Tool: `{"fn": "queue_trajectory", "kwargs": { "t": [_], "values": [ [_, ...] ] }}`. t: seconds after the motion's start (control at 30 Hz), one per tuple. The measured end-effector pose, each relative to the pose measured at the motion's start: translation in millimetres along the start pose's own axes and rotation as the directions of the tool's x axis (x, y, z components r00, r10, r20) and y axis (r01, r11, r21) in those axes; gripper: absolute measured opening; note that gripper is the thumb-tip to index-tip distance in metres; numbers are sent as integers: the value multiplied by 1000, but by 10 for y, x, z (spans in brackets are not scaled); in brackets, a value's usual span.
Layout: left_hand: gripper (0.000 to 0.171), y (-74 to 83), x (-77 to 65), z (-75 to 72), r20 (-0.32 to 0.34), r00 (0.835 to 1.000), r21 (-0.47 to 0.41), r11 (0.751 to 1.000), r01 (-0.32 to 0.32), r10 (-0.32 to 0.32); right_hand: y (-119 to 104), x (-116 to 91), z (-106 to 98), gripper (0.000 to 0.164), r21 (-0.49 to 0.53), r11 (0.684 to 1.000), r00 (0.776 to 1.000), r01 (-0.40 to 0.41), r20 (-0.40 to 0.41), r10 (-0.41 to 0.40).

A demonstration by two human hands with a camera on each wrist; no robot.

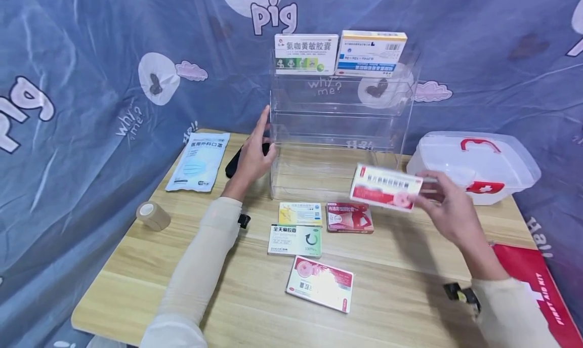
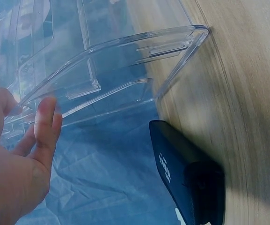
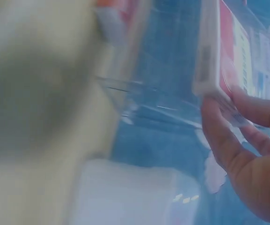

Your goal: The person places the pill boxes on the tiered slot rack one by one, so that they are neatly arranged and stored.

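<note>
While straight left fingers (image 1: 261,124) touch the rack (image 1: 334,108), the right grip (image 1: 448,204) pinches a box (image 1: 383,186) by one end

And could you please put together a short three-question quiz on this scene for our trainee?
1. What does the right grip hold? A) a tape roll; B) a red-and-white medicine box; C) a first-aid pouch.
2. Fill in: seen from the head view, the mask packet lies to the ___ of the clear rack.
3. How many boxes lie on the wooden table?

Key: 1. B. 2. Left. 3. Four: a yellow-and-white box, a red box, a green-and-white box and another red-and-white box.
</note>
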State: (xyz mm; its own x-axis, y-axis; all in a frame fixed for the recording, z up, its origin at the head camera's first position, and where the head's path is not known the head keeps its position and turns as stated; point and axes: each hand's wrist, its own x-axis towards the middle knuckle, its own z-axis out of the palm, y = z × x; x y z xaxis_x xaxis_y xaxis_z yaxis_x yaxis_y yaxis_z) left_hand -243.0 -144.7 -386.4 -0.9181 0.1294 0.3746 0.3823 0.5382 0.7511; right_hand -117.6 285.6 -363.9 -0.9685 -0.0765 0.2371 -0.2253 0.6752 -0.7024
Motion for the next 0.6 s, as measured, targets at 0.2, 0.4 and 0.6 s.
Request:
{"fn": "queue_trajectory", "kwargs": {
  "t": [0.2,0.4,0.6],
  "values": [
    [97,-7,1,-3,-4,1000,14,1000,8,-8,-396,630,-49,56,-4,1000,991,-13,-137,13],
    [94,-10,28,1,-8,1000,18,1000,-12,12,-821,1202,-48,55,-83,996,966,13,-254,-34],
    [95,-20,13,4,-10,1000,17,1000,-16,16,-1082,1699,28,52,-74,997,951,23,-305,-45]
  ]
}}
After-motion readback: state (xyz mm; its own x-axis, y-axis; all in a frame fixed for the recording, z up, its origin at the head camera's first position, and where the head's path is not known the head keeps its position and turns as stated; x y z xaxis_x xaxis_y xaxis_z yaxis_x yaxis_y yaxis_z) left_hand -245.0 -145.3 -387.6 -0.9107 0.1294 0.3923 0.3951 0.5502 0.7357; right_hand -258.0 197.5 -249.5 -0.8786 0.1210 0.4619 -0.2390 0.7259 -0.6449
